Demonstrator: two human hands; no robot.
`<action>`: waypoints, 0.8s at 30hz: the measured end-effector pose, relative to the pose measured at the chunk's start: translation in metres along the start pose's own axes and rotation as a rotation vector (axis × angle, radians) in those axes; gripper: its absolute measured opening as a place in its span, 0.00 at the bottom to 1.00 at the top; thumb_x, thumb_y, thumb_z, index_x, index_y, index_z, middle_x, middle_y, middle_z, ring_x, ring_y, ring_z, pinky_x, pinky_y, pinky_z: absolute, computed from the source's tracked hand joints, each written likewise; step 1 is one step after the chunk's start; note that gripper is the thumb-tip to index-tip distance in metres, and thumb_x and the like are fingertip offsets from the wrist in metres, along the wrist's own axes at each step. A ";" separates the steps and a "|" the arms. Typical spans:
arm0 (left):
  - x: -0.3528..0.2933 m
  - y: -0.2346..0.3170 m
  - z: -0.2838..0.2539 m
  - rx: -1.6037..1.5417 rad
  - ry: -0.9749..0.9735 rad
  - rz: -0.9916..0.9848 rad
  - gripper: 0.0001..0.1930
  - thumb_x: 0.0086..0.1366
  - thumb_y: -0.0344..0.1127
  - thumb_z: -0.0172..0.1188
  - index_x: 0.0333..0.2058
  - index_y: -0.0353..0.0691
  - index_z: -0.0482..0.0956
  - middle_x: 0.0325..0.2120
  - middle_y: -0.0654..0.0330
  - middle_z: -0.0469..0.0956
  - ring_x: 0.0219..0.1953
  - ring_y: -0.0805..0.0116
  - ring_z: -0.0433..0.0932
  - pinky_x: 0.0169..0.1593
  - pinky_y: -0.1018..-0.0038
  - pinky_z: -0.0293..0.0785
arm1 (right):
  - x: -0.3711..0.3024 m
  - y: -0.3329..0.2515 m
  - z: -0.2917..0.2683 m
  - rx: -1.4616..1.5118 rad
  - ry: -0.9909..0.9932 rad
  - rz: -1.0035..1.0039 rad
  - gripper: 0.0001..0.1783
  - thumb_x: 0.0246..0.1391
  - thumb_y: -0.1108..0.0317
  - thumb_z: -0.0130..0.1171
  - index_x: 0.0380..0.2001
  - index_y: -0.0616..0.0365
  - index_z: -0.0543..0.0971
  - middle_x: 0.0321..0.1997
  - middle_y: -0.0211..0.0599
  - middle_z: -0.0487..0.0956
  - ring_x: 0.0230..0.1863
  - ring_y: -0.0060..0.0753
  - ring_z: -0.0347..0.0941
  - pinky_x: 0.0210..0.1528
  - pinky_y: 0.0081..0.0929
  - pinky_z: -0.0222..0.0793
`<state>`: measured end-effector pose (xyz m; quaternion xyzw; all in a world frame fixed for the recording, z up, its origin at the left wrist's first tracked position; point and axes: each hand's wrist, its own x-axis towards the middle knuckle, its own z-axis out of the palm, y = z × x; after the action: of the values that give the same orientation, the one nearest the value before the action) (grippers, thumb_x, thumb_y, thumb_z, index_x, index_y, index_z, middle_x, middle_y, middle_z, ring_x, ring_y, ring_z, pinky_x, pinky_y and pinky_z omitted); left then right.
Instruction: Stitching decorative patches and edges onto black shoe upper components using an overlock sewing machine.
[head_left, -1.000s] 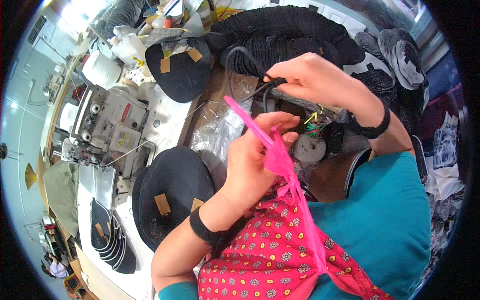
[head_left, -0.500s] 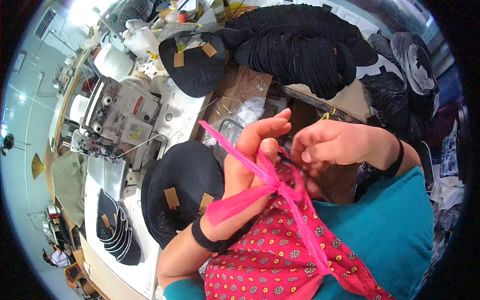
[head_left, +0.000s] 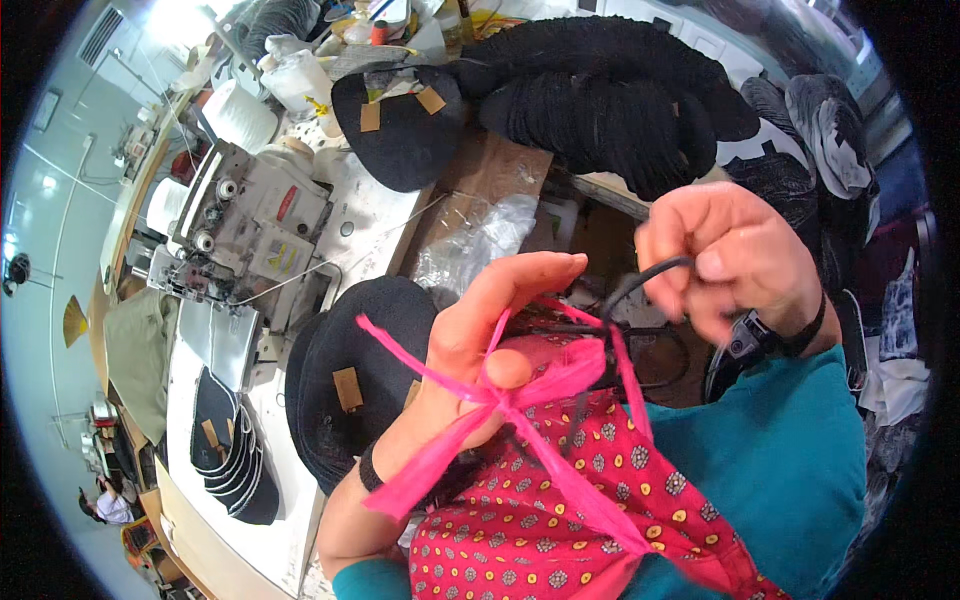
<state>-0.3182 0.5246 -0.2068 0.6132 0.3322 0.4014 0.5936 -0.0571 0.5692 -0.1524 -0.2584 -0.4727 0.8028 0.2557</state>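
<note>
A bright pink plastic strip (head_left: 567, 372) crosses my left hand (head_left: 455, 355), its loose ends hanging over the wrist and lap. My left thumb presses down on the strip, while the index finger reaches out above it; the other fingers are mostly hidden. To the right, my raised right hand (head_left: 745, 255) pinches a thin black cord (head_left: 640, 276) between thumb and fingers. The cord curves back towards the pink strip, and where it ends is hidden. Beneath both hands lies a red patterned cloth (head_left: 530, 510) over my lap.
A sewing machine (head_left: 255, 215) stands on the white table at left, with thread cones (head_left: 240, 115) behind. Stacked black felt-like pieces (head_left: 365, 320) lie beside my left forearm. Long rows of black pieces (head_left: 600, 100) fill the far side. Clear plastic wrap (head_left: 480, 245) lies between.
My right hand has moved up and right, drawing the black cord out into view. My left hand has shifted slightly left, its thumb now lower on the pink strip.
</note>
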 end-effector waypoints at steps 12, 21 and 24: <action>-0.018 0.016 0.023 -0.652 0.024 -0.135 0.82 0.27 0.66 0.76 0.70 0.44 0.25 0.68 0.42 0.54 0.67 0.50 0.60 0.67 0.55 0.60 | 0.012 0.012 0.001 -0.187 -0.016 -0.279 0.18 0.70 0.57 0.46 0.38 0.63 0.74 0.23 0.37 0.78 0.15 0.14 0.63 0.18 0.14 0.51; -0.026 -0.001 0.006 -0.531 0.134 0.440 0.78 0.30 0.79 0.64 0.71 0.44 0.28 0.67 0.36 0.54 0.69 0.43 0.55 0.70 0.54 0.50 | 0.019 0.017 -0.003 0.263 -0.035 -0.312 0.13 0.67 0.58 0.40 0.36 0.54 0.70 0.38 0.60 0.81 0.19 0.36 0.72 0.22 0.26 0.67; -0.024 0.010 0.020 -0.561 0.154 0.373 0.75 0.33 0.76 0.67 0.70 0.38 0.35 0.67 0.39 0.56 0.69 0.45 0.56 0.70 0.56 0.51 | 0.026 0.033 -0.005 0.508 -0.065 -0.388 0.12 0.62 0.57 0.42 0.30 0.52 0.69 0.38 0.56 0.81 0.27 0.46 0.77 0.30 0.35 0.74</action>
<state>-0.3121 0.4932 -0.1987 0.4440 0.1349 0.6239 0.6288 -0.0783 0.5757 -0.1885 -0.0656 -0.3054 0.8393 0.4450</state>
